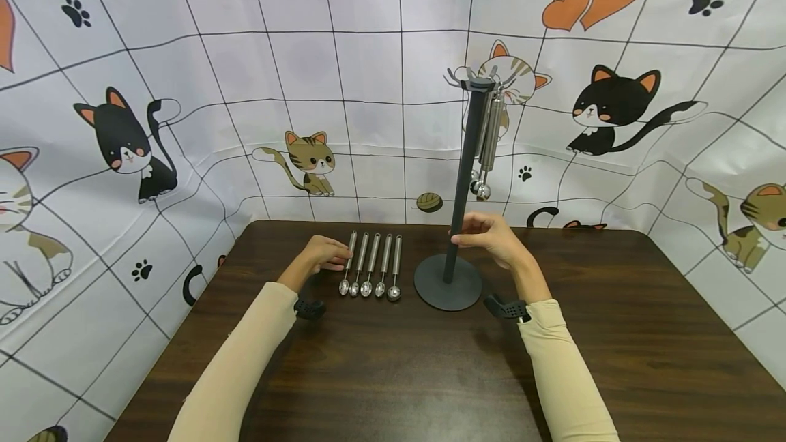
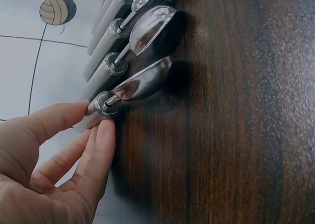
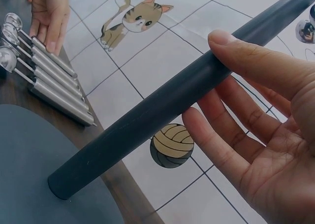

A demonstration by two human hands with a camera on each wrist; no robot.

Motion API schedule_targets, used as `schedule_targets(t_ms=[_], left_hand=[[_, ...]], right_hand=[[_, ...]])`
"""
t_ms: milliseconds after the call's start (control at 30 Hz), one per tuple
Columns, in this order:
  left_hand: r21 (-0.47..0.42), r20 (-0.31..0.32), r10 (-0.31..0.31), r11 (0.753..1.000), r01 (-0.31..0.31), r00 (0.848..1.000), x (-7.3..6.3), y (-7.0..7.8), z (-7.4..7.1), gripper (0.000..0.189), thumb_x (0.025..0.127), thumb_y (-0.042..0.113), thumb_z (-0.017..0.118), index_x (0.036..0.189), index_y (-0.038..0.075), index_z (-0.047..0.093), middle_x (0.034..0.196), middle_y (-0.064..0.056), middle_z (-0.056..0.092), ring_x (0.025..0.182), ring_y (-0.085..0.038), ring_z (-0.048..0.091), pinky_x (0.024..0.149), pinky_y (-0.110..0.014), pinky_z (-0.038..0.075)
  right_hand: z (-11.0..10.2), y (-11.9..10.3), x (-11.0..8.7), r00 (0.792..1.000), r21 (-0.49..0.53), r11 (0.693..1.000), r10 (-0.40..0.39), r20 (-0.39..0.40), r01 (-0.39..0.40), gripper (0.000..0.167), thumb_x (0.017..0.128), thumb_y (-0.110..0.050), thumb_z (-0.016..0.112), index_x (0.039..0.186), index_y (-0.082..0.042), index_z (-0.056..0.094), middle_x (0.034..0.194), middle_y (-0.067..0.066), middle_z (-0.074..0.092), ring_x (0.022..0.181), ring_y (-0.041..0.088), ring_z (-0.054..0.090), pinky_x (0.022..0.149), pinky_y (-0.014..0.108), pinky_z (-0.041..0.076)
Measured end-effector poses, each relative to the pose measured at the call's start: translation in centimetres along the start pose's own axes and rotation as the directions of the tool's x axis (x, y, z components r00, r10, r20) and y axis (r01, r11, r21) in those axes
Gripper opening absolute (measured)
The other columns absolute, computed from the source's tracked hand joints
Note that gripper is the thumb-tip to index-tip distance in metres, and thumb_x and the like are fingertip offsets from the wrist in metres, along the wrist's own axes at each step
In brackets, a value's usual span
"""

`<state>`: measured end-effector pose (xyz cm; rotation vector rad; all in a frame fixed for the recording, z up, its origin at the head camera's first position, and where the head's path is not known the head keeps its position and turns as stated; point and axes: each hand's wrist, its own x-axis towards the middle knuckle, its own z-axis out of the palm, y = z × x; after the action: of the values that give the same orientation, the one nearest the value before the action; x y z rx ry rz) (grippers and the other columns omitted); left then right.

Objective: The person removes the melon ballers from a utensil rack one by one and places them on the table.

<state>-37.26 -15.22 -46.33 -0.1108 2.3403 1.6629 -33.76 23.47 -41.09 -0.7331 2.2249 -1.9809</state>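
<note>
Five spoons [image 1: 372, 258]: in a row on the table [image 1: 381, 367], mid-frame in the head view.
Stand [image 1: 463, 189]: just right of the row, hung with utensils [image 1: 490, 138].
End spoon [image 2: 146, 81]: left of centre in the left wrist view, pinched between thumb and fingers of left hand [image 2: 64, 199].
Pole [image 3: 142, 121]: diagonal across the right wrist view, held in right hand [image 3: 275, 170], thumb above, fingers below.

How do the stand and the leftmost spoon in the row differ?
The stand is dark grey; the leftmost spoon is shiny silver. The stand rises upright; the spoon lies down. The stand is far longer than the spoon. Both are held: the stand by the right hand, the spoon by the left hand.
</note>
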Motion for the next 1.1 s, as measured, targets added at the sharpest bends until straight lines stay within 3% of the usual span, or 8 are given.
schedule_targets(t_ms=[533,800,1100], left_hand=[[0.003,-0.005,-0.009,1.000,0.009,1.000,0.9,0.5,-0.3,0.041,0.095,0.006,0.071,0.131,-0.010,0.062,0.125,-0.022,0.067,0.089,-0.016,0.069,0.079,-0.030,0.067],[-0.011,-0.002,-0.019,1.000,0.019,1.000,1.3,0.7,-0.4,0.040,0.094,0.004,0.072,0.130,-0.010,0.062,0.108,-0.012,0.069,0.079,-0.011,0.067,0.074,-0.029,0.067],[0.007,0.001,-0.027,1.000,0.027,1.000,1.6,0.8,-0.4,0.041,0.095,0.006,0.071,0.131,-0.009,0.062,0.127,-0.022,0.067,0.085,-0.013,0.069,0.077,-0.031,0.067]], right_hand=[[0.1,-0.1,0.6,1.000,0.004,1.000,0.014,-0.013,-0.014,0.024,0.086,0.005,0.077,0.102,-0.011,0.073,0.093,0.005,0.074,0.082,0.015,0.072,0.080,0.032,0.066],[-0.1,0.0,0.9,1.000,-0.007,1.000,-0.003,-0.005,0.003,0.024,0.087,0.006,0.076,0.104,-0.011,0.073,0.093,0.000,0.075,0.084,0.014,0.071,0.080,0.032,0.066],[-0.2,0.1,0.9,0.999,-0.010,1.000,0.003,0.034,-0.003,0.034,0.090,0.003,0.073,0.123,0.008,0.066,0.102,0.001,0.075,0.094,0.016,0.072,0.086,0.036,0.066]])
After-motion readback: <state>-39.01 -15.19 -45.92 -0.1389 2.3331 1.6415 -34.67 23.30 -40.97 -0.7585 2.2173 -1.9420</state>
